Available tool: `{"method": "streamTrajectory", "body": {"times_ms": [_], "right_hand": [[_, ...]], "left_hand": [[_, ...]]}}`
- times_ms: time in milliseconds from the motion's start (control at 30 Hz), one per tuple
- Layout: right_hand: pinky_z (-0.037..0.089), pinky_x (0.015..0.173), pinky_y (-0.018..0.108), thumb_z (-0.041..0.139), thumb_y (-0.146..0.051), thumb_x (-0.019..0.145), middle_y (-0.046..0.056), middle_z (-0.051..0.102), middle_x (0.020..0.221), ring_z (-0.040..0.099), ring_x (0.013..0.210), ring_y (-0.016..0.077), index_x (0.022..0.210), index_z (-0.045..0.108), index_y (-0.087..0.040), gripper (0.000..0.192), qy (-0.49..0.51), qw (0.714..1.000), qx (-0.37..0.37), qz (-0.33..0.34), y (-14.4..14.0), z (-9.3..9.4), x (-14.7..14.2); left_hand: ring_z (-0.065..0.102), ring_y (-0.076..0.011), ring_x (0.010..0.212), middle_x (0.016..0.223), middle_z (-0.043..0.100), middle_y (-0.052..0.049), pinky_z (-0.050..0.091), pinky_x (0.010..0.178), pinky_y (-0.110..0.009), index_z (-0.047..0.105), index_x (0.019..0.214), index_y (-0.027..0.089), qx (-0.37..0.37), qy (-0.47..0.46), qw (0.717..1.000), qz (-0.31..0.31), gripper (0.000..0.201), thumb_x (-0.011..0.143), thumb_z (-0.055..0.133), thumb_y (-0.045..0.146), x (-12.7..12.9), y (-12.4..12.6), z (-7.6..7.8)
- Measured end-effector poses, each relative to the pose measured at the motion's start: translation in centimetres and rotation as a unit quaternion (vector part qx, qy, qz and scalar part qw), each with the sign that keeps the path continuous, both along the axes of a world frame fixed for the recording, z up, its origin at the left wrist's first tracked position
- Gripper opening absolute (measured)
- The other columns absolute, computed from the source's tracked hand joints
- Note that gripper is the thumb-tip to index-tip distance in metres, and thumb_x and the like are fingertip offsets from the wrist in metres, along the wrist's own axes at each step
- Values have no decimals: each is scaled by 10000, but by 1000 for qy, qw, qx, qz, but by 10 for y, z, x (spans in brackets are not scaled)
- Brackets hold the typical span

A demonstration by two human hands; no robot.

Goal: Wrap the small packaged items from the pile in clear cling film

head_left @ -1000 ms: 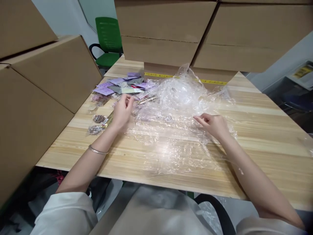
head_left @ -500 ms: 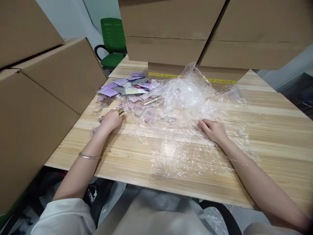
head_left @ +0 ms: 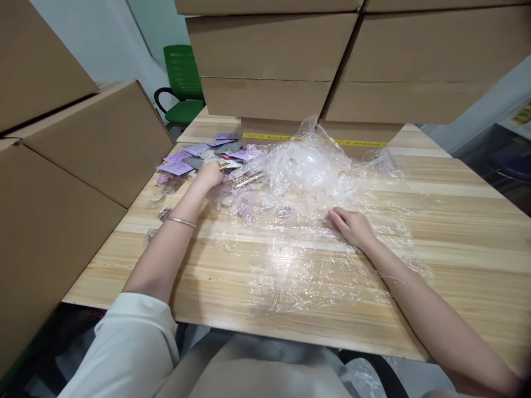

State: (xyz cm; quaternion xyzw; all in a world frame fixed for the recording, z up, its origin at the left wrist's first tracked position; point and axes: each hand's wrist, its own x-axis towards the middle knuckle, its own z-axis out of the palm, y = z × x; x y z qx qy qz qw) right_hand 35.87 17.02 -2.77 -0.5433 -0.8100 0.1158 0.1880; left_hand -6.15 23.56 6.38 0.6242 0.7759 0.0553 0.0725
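Note:
A large crumpled sheet of clear plastic wrap (head_left: pixel 307 182) lies spread over the wooden table (head_left: pixel 456 221). My right hand (head_left: pixel 350 225) rests flat on the wrap near its middle, fingers together. My left hand (head_left: pixel 209 172) reaches far to the back left into a pile of purple and grey sachets (head_left: pixel 194 152) and small wrapped items; its fingers are curled among them, and whether it grips one I cannot tell. A gold-coloured tube (head_left: pixel 249 179) lies just right of that hand, under the wrap's edge.
Big cardboard boxes stand along the left (head_left: pixel 83 149) and stacked at the back (head_left: pixel 332 61). A yellow tape line (head_left: pixel 360 142) runs below the back boxes. A green chair (head_left: pixel 182 83) stands behind. A few small packets (head_left: pixel 164 213) lie near the table's left edge.
My left hand has moved from the small packets near the left edge up and away into the sachet pile. My right hand has stayed on the plastic wrap, now lying flatter.

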Motion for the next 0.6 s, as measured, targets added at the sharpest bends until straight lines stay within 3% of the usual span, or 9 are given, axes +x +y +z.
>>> {"method": "streamTrajectory", "body": {"times_ms": [67, 167, 300, 433, 600], "right_hand": [[329, 580, 274, 332, -493, 974, 18, 611, 610, 555, 568, 180, 678, 487, -230, 425, 2, 1000, -1, 4, 1, 0, 0], [332, 582, 275, 330, -489, 974, 19, 619, 621, 556, 569, 179, 680, 485, -230, 422, 5, 1000, -3, 9, 2, 0, 0], [331, 570, 274, 332, -495, 974, 17, 622, 622, 559, 557, 175, 686, 485, -229, 420, 12, 1000, -7, 10, 2, 1, -1], [333, 561, 272, 329, -495, 976, 13, 615, 608, 556, 545, 175, 693, 484, -231, 417, 14, 1000, -9, 9, 1, 1, -1], [323, 565, 278, 334, -492, 971, 19, 627, 624, 548, 548, 181, 688, 481, -234, 410, 9, 1000, -5, 7, 3, 0, 0]], "left_hand": [[684, -251, 842, 937, 738, -124, 500, 729, -267, 698, 985, 114, -29, -33, 998, -34, 239, 816, 601, 250, 6, 8, 0], [669, -220, 823, 902, 738, -60, 482, 697, -230, 703, 955, 148, -61, -71, 992, -88, 255, 755, 665, 303, 15, 12, -1], [659, -235, 875, 933, 727, -69, 475, 753, -245, 698, 946, 158, -83, -96, 984, -123, 389, 618, 773, 353, 26, 15, -5], [649, -269, 863, 901, 710, -94, 479, 734, -273, 672, 900, 150, -76, -110, 985, -107, 459, 578, 790, 455, 31, 18, -5], [637, -306, 767, 686, 655, -113, 480, 626, -308, 649, 822, 115, -62, -165, 983, -45, 463, 721, 639, 567, 29, 17, -5]]}}
